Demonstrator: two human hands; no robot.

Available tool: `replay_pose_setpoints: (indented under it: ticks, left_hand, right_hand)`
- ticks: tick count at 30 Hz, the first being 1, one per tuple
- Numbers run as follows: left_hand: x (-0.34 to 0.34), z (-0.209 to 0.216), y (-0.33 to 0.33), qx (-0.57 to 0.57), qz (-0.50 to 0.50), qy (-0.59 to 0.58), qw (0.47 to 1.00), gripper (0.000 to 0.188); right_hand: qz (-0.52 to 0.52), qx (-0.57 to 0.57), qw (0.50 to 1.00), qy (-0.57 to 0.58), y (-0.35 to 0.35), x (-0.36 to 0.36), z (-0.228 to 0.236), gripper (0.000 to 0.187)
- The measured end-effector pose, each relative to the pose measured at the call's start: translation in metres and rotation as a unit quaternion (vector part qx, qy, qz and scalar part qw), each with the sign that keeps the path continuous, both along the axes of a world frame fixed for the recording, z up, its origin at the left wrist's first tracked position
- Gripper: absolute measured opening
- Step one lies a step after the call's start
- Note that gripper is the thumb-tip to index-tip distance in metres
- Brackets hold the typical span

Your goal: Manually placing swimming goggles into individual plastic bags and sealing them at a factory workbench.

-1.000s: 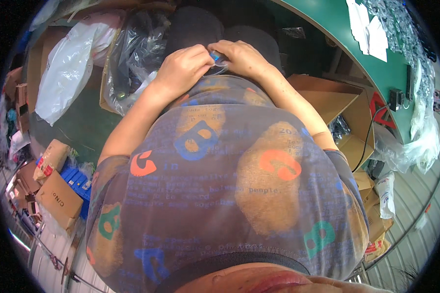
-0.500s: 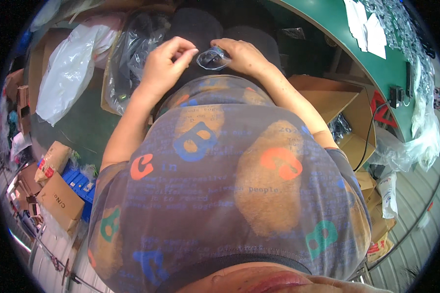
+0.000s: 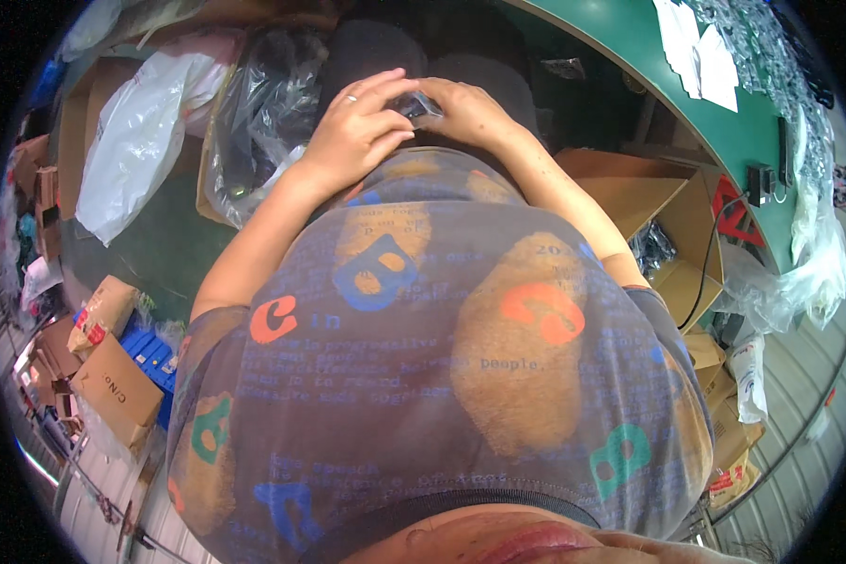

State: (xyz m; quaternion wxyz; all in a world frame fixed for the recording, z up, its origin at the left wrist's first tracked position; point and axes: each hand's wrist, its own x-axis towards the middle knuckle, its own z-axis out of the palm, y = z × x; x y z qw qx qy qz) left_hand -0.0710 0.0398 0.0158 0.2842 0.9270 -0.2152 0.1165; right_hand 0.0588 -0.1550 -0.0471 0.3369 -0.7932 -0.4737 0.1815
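Over my lap, both hands meet at a small clear plastic bag (image 3: 415,105) with something dark inside, too covered to name. My right hand (image 3: 465,108) grips the bag from its right side, thumb toward me. From the left, my left hand (image 3: 365,117), with a ring on one finger, curls its fingers against the bag's other side. The fingers hide most of the bag.
On my left stands a cardboard box (image 3: 202,179) lined with clear plastic, with a white plastic bag (image 3: 136,136) beside it. An open carton (image 3: 691,240) is at right, below a green table (image 3: 620,42) with papers (image 3: 700,56) and a black cable.
My left hand has moved right from beside the plastic bag, its pinched fingers now spreading against the bag. The right hand has stayed nearly in place, and less of the bag shows.
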Motion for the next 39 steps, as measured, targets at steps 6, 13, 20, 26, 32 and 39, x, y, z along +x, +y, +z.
replay_pose_setpoints:
  ticks: [6,13,20,26,32,39]
  left_hand:
    - [-0.014,0.007,0.001,-0.166,0.101,0.111,0.975,0.009]
    - [0.006,0.017,-0.022,0.017,0.089,0.025,0.996,0.034]
    - [0.025,0.019,-0.019,-0.180,0.078,-0.011,0.981,0.007]
    - [0.014,0.012,0.013,-0.159,0.243,0.193,0.937,0.017]
    - [-0.012,0.006,0.026,-0.221,0.235,0.345,0.882,0.016]
    - [-0.014,0.024,0.036,-0.177,0.248,0.178,0.936,0.013]
  right_hand:
    - [-0.003,-0.002,1.000,0.025,-0.001,0.002,0.000,0.062]
    - [0.011,0.008,1.000,-0.017,0.003,-0.001,-0.002,0.058]
    - [0.008,-0.054,0.998,-0.010,-0.002,-0.005,0.010,0.057]
    - [0.009,-0.032,0.999,0.011,0.001,-0.001,0.002,0.058]
    - [0.021,-0.018,1.000,-0.008,0.001,-0.003,0.003,0.056]
    - [0.032,-0.041,0.999,0.008,-0.001,0.002,0.009,0.056]
